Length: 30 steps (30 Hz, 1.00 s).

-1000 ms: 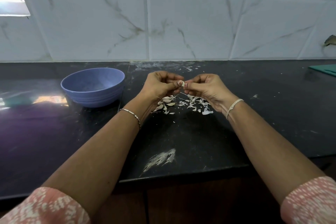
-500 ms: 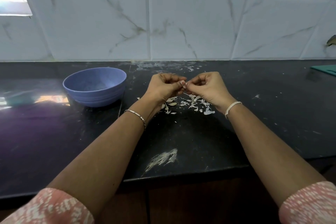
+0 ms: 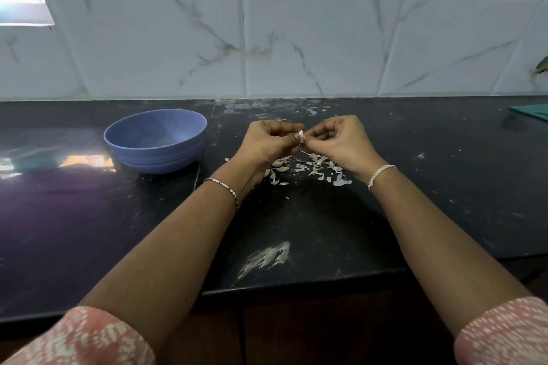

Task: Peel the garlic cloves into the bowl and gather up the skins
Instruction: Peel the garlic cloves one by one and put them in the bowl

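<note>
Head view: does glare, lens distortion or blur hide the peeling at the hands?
Head view: the bright opening at upper left is blown out and leaves glare on the countertop left of the bowl; its wide lens bends the tile lines; the left hand and right hand are sharp and evenly lit, pinching the small garlic clove between them.

1. Desk [image 3: 444,201]: dark polished stone, glossy, reflecting light at the left. Scuffed, with chalky white smears.
2. Wall tiles [image 3: 311,38]: glazed, smooth, marble-veined, soft sheen.
3. Bowl [image 3: 154,157]: blue, matt, plastic-looking, ribbed lower wall.
4. Garlic clove [image 3: 301,137] and loose skins [image 3: 314,164]: dry, thin, papery white.
5. Bracelet [image 3: 225,188]: shiny metal. Wrist band [image 3: 382,173]: white twisted thread.
6. Sleeves [image 3: 98,338]: pink printed cloth, matt.
</note>
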Motion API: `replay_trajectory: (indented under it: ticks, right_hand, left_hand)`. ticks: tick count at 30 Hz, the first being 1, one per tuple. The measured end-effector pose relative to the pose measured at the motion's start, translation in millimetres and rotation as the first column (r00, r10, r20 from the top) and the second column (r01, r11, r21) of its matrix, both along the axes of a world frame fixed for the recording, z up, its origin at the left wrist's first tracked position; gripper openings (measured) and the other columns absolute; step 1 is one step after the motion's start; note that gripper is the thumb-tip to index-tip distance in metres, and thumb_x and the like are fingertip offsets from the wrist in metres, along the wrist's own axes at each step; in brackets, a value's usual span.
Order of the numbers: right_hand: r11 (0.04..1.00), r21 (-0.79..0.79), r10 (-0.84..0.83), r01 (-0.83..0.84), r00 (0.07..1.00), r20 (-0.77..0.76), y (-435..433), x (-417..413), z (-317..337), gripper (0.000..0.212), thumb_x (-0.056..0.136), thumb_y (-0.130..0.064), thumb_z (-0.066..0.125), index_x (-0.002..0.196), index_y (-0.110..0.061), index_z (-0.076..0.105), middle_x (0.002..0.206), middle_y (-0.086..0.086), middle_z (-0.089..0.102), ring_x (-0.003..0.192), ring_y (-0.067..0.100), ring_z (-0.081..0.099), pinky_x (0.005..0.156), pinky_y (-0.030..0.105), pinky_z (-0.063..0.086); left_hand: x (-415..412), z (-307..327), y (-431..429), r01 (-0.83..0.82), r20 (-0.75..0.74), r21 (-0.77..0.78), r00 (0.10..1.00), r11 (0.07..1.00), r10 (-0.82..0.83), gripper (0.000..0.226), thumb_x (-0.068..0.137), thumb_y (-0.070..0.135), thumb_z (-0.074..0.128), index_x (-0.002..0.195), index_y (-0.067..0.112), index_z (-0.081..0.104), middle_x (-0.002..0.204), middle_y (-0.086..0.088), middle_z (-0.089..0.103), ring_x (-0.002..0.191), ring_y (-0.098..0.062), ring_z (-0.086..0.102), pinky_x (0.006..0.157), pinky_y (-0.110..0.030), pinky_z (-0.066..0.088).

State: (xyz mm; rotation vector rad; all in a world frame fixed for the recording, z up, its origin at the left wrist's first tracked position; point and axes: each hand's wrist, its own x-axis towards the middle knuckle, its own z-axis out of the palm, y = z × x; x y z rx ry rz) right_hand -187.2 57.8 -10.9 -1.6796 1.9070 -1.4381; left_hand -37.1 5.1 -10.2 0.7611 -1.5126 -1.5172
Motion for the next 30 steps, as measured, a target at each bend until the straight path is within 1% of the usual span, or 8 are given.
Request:
replay_trajectory:
  ticks: [7,12,14,16,19,22,27,30]
  right_hand:
    - [1.000,-0.016,-0.008,0.008,1.000,0.006,1.5,2.3,0.6,0.005,0.074,-0.014,0.080,0.072,-0.015,0.075,0.068,0.002,0.073,0.071,0.022,0.072,0.073,0.038,0.061]
    - [1.000,-0.029,0.006,-0.007,0.998,-0.057,2.0,2.5,0.8,0.004,0.075,-0.013,0.079,0.074,-0.013,0.075,0.070,0.001,0.073,0.068,0.015,0.071,0.071,0.033,0.061]
    - [0.999,-0.037,-0.003,-0.001,0.994,-0.113,3.2,4.5,1.3,0.004,0.075,-0.013,0.078,0.072,-0.013,0.075,0.067,-0.003,0.072,0.063,0.006,0.068,0.068,0.026,0.060]
    - [0.998,-0.058,-0.036,0.025,0.981,-0.191,4.4,7.4,1.9,0.006,0.074,-0.015,0.077,0.069,-0.018,0.074,0.064,-0.007,0.070,0.060,0.003,0.065,0.067,0.024,0.058]
    - [0.994,-0.097,-0.083,0.056,0.952,-0.295,3.7,9.5,1.8,0.004,0.070,-0.018,0.075,0.066,-0.019,0.073,0.059,-0.011,0.066,0.060,0.008,0.065,0.083,0.035,0.056]
    - [0.994,-0.100,-0.079,0.051,0.952,-0.294,3.1,8.3,0.6,0.003,0.071,-0.019,0.075,0.068,-0.019,0.074,0.059,-0.013,0.066,0.061,0.008,0.065,0.090,0.041,0.054]
    - [0.997,-0.069,-0.036,0.021,0.971,-0.236,3.2,4.0,1.0,0.003,0.076,-0.020,0.076,0.079,-0.018,0.077,0.069,-0.007,0.072,0.065,0.003,0.067,0.073,0.027,0.059]
    - [0.997,-0.072,-0.039,0.022,0.968,-0.247,2.6,3.6,1.0,0.001,0.077,-0.019,0.076,0.077,-0.018,0.077,0.068,-0.007,0.071,0.064,0.003,0.066,0.068,0.024,0.058]
  left_hand:
    - [1.1,0.1,-0.7,0.037,-0.049,0.055,0.998,0.998,-0.035,0.013,0.084,-0.011,0.066,0.093,-0.002,0.070,0.075,-0.010,0.069,0.067,-0.013,0.068,0.071,-0.021,0.059]
    - [1.7,0.1,-0.1,0.038,-0.049,0.073,0.998,0.997,-0.034,0.013,0.084,-0.010,0.066,0.095,-0.004,0.069,0.079,-0.012,0.069,0.070,-0.014,0.068,0.071,-0.020,0.059]
    - [1.2,-0.3,0.5,0.027,-0.037,0.072,0.999,0.997,-0.025,0.012,0.084,-0.009,0.067,0.094,-0.002,0.070,0.078,-0.012,0.069,0.068,-0.014,0.068,0.069,-0.019,0.059]
    - [-0.3,-0.4,1.3,0.010,-0.022,0.070,1.000,0.998,-0.008,0.010,0.084,-0.008,0.068,0.091,-0.001,0.070,0.077,-0.012,0.069,0.068,-0.014,0.067,0.067,-0.019,0.058]
    - [-1.9,-1.0,1.8,-0.007,0.000,0.048,1.000,0.999,0.007,0.009,0.085,-0.006,0.068,0.090,0.000,0.071,0.080,-0.013,0.070,0.070,-0.017,0.066,0.070,-0.021,0.058]
    - [-2.3,-0.9,2.7,-0.009,-0.005,0.047,1.000,0.999,0.009,0.009,0.085,-0.006,0.067,0.091,0.000,0.070,0.080,-0.012,0.069,0.068,-0.015,0.067,0.069,-0.020,0.059]
    - [-2.8,0.0,2.9,-0.001,-0.003,0.071,1.000,0.997,0.001,0.016,0.088,-0.006,0.064,0.104,-0.007,0.068,0.078,-0.011,0.067,0.059,-0.009,0.065,0.064,-0.018,0.058]
    - [-2.4,-0.8,1.8,0.025,0.017,0.071,1.000,0.997,-0.026,0.021,0.089,-0.006,0.063,0.109,-0.010,0.065,0.078,-0.010,0.067,0.055,-0.006,0.064,0.064,-0.018,0.057]
